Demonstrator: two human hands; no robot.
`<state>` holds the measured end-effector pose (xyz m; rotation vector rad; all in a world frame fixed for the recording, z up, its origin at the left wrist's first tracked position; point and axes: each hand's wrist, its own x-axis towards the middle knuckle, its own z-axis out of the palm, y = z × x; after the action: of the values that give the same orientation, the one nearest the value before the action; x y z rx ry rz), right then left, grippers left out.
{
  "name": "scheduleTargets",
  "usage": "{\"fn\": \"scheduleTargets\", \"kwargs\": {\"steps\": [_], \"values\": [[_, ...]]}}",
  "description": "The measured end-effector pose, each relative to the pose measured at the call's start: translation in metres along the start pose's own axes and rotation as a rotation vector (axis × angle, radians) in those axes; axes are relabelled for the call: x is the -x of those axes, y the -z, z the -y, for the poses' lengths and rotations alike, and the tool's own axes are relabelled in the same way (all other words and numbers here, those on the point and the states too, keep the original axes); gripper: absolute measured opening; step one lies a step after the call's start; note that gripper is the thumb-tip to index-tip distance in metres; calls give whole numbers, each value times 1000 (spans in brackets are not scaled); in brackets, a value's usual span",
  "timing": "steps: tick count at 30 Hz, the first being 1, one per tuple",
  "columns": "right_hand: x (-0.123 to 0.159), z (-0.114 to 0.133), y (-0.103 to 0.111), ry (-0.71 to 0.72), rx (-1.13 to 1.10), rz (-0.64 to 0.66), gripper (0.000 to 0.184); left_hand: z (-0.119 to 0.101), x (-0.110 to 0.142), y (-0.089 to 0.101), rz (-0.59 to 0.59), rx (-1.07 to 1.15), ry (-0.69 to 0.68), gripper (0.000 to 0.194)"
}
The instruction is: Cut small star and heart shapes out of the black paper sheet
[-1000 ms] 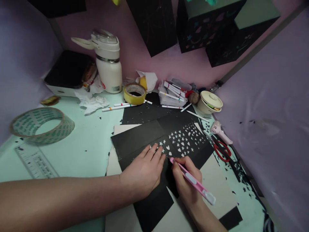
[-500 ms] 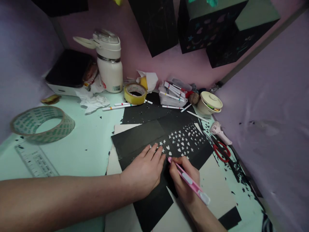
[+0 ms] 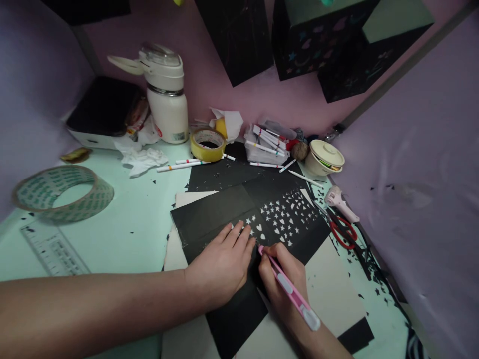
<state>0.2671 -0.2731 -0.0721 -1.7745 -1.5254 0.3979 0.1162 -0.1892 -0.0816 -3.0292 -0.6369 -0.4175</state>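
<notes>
A sheet of black card (image 3: 209,212) lies at an angle, with several small stars and hearts cut through its right part. My left hand (image 3: 224,262) rests flat on the card, fingers stretched out together beside the cut shapes. My right hand (image 3: 286,274) grips a pink craft knife (image 3: 295,296) like a pen, its tip down at the card just right of my left fingertips. The blade itself is too small to make out. Under the card is a pale board (image 3: 333,284), its edges showing on several sides.
Scissors (image 3: 342,233) with red handles and a pink glue gun (image 3: 341,203) lie on the right among black scraps. Tape rolls (image 3: 101,199), a clear ruler (image 3: 56,249), a white bottle (image 3: 168,112), markers (image 3: 265,164) and a lidded bowl (image 3: 325,158) stand around. Black boxes (image 3: 322,42) hang above.
My right hand and the craft knife have shifted slightly left and down along the card. My left hand stays in place on it. The whole view has moved a little.
</notes>
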Motion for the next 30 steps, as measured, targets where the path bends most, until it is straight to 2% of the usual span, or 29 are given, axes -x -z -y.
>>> {"fn": "scheduleTargets", "kwargs": {"steps": [19, 30], "values": [[-1, -3, -2, -64, -75, -69, 12, -1, 0, 1, 14, 0, 3, 45], [-2, -1, -1, -73, -11, -116, 15, -1, 0, 0, -13, -7, 5, 45]]}}
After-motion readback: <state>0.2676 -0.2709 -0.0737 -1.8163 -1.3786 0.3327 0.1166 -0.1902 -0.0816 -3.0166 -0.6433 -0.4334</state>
